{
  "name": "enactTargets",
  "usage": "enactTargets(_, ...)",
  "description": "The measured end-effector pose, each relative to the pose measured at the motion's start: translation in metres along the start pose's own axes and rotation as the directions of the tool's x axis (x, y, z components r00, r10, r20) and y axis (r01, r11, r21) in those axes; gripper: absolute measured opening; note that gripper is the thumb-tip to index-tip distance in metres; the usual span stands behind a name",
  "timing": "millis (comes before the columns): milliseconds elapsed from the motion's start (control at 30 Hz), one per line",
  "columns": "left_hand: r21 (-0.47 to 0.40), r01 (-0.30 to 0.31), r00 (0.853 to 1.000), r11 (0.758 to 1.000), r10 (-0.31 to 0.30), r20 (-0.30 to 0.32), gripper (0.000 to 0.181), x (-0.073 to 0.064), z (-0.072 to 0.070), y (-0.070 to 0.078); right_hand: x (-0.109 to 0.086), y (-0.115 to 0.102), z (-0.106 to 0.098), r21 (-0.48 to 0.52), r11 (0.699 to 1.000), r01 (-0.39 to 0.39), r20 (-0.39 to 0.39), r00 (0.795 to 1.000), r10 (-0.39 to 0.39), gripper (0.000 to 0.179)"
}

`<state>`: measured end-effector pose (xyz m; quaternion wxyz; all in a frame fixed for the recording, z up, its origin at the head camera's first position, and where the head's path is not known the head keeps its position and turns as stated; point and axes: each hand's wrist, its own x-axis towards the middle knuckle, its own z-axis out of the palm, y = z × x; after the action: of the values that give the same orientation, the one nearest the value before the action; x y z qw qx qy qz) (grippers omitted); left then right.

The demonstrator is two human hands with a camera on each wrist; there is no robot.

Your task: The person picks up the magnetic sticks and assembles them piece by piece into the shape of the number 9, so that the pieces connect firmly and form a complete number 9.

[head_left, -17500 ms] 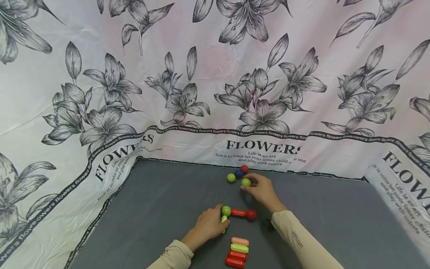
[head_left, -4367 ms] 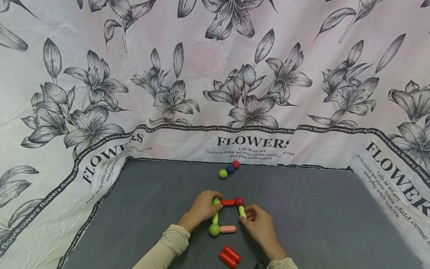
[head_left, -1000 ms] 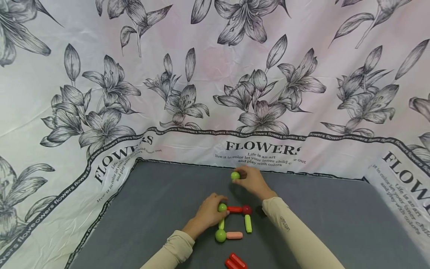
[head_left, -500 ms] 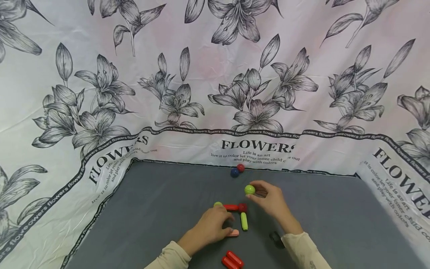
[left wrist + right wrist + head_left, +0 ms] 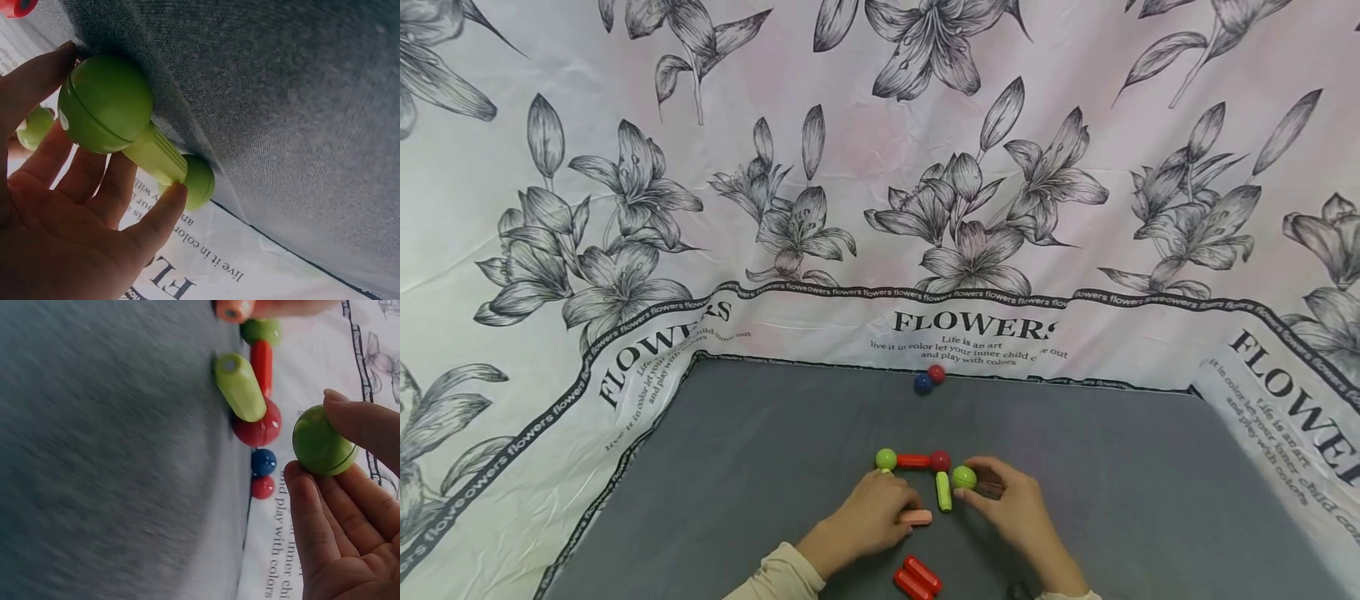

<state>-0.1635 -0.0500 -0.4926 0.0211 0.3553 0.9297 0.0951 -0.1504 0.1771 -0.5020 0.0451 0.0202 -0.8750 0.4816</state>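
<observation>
My left hand grips a green ball at the near left corner of a ball-and-rod frame; it hides this ball in the head view. A yellow-green rod runs from it to the far left green ball. A salmon rod extends to the right beside my left fingertips. Across the far side, a red rod meets a red ball, from which another yellow-green rod points toward me. Just right of that rod, my right hand pinches another green ball.
Two red rods lie side by side in front of the frame. A blue ball and a second red ball sit at the grey table's back edge, before the flowered cloth. A dark object is near my right wrist.
My right hand has brought the green ball from the back edge to beside the right-hand rod. My left hand has shifted from the far left ball to the near left one.
</observation>
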Motion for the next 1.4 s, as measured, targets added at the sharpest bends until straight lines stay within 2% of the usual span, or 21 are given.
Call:
enactTargets(233, -0.011, 0.033, 0.999, 0.999, -0.033, 0.023, 0.019, -0.002, 0.004, 0.001, -0.015, 0.004, 0.014, 0.049, 0.998, -0.040, -0.002, 0.999, 0.040, 0.041)
enactTargets(533, -0.056, 0.056, 0.998, 0.997, -0.054, 0.021, 0.020, -0.001, 0.008, -0.001, -0.029, 0.004, 0.024, 0.064, 0.993, -0.099, 0.023, 0.995, 0.097, 0.041)
enactTargets(800, -0.123, 0.069, 0.997, 0.990, -0.067, 0.024, 0.020, -0.002, 0.006, 0.000, -0.032, 0.002, 0.027, 0.055, 0.993, -0.107, 0.027, 0.994, 0.106, 0.040)
enactTargets(1033, -0.156, 0.075, 0.997, 0.985, -0.072, 0.019, 0.020, -0.003, 0.005, 0.001, -0.034, 0.002, 0.029, -0.002, 0.992, -0.125, 0.086, 0.988, 0.125, 0.044)
enactTargets(1400, -0.177, 0.079, 0.997, 0.981, -0.078, 0.015, 0.019, -0.004, 0.005, 0.001, -0.034, 0.002, 0.031, -0.008, 0.993, -0.114, 0.150, 0.982, 0.114, 0.046)
